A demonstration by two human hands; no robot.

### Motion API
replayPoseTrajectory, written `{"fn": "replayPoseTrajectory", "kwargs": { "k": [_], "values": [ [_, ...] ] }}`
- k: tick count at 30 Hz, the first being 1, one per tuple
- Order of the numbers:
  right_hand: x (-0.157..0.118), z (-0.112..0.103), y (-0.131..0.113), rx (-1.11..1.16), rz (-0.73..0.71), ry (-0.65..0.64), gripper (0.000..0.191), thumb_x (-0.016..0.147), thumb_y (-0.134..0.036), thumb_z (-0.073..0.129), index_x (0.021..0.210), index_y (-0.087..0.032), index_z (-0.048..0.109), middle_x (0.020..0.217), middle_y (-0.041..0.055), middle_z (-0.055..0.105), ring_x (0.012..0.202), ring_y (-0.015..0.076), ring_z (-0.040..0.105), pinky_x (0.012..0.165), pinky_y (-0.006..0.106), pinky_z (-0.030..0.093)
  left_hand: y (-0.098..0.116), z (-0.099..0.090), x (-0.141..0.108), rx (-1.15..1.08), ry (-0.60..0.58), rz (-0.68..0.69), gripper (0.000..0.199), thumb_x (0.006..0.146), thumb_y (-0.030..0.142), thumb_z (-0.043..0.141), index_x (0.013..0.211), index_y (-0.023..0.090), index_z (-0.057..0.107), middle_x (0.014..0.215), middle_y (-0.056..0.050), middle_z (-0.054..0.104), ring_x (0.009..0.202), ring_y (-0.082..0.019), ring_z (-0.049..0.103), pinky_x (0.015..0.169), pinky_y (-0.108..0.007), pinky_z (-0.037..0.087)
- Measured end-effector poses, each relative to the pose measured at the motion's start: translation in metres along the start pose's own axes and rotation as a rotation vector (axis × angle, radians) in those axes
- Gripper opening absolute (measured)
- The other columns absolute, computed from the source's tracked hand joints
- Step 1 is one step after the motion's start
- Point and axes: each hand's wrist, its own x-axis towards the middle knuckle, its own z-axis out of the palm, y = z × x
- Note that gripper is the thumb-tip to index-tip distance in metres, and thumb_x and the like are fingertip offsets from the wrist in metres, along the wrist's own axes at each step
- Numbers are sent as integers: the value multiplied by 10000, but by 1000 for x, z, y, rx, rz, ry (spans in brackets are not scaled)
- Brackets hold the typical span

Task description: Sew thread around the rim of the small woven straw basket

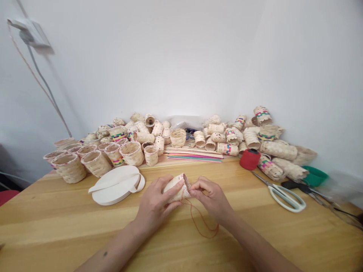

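Note:
A small woven basket (pixel 175 188) lies on its side above the tabletop, its rim turned to the right and partly bound with red stitches. My left hand (pixel 157 199) is wrapped round its body, fingers on top and thumb below. At the rim, my right hand (pixel 208 195) is closed in a pinch; whatever sits between thumb and forefinger is too small to make out. From the basket's edge a reddish thread (pixel 202 235) hangs in a loose loop down to the table.
Left of my hands lies a roll of white tape (pixel 113 190). Stitched baskets (pixel 69 170) stand behind it. Several woven pieces (pixel 278 150) are piled along the wall near coloured strips (pixel 195 158). At right are a red thread spool (pixel 249 160), scissors (pixel 286 197) and a green bowl (pixel 315 175).

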Motion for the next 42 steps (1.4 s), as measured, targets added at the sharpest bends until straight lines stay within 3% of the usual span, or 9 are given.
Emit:
{"fn": "replayPoseTrajectory", "kwargs": {
  "k": [6,10,15,20,26,42],
  "values": [
    [-1,0,-2,-2,14,-32,169,833,-202,546,682,-196,621,673,-19,541,667,136,507,634,237,368,1,1,0,-13,-31,24,433,854,380,593,1273,279,554,1178,-134,561,995,-257,570,789,-376,505],
    [0,0,-2,11,96,-52,160,816,-224,566,680,-194,643,670,-19,549,661,135,510,626,234,373,-1,2,-1,-20,-43,31,435,855,378,594,1276,278,551,1181,-137,559,1005,-260,567,798,-382,501],
    [3,-4,-1,86,171,-118,155,825,-257,542,851,-196,681,817,9,637,779,159,573,710,255,415,-5,3,-2,1,-39,-3,469,858,375,589,1314,301,505,1185,-130,550,1009,-264,561,793,-396,503],
    [3,-6,1,185,256,-85,150,811,-285,553,915,-190,604,859,19,624,811,167,573,730,272,445,-5,2,-4,-20,-36,-56,500,846,342,608,1328,294,486,1205,-135,529,1017,-267,558,795,-405,508],
    [2,-4,0,183,205,-60,77,808,-253,551,818,-196,500,765,-21,525,709,135,499,662,247,401,2,2,-3,-167,-80,-97,614,787,142,597,1362,284,437,1262,-115,486,1120,-249,518,903,-383,481],
    [-3,-3,-5,34,117,-50,78,863,-247,503,803,-199,492,755,-16,532,701,136,504,649,241,405,7,-3,3,-217,-179,-44,642,769,133,621,1364,293,441,1256,-129,512,1110,-270,531,898,-416,494]
  ]
}}
